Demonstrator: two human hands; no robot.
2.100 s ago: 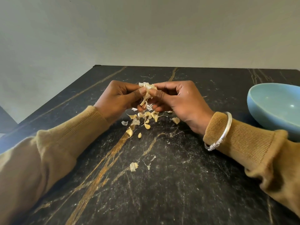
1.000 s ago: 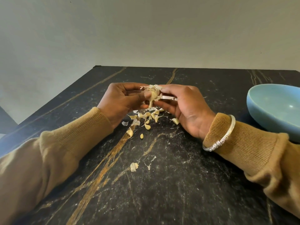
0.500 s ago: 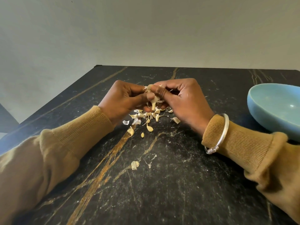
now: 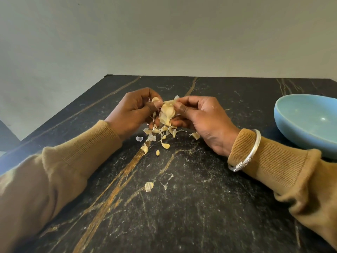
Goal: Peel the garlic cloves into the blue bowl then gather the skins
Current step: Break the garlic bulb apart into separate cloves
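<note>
A partly skinned garlic clove [image 4: 167, 112] is held above the tabletop [image 4: 182, 207] between the left hand [image 4: 135, 112] and the right hand [image 4: 202, 117], each grip being closed on it by thumb and fingertips. Loose skins [image 4: 160, 133] are scattered on the tabletop directly beneath the hands, and one stray skin [image 4: 149, 186] is seen nearer the viewer. The blue bowl [image 4: 291, 132] is set well apart at the right, beyond the right sleeve [image 4: 277, 161].

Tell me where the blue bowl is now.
In the head view, the blue bowl sits on the table at far right, just beyond the right sleeve.
</note>
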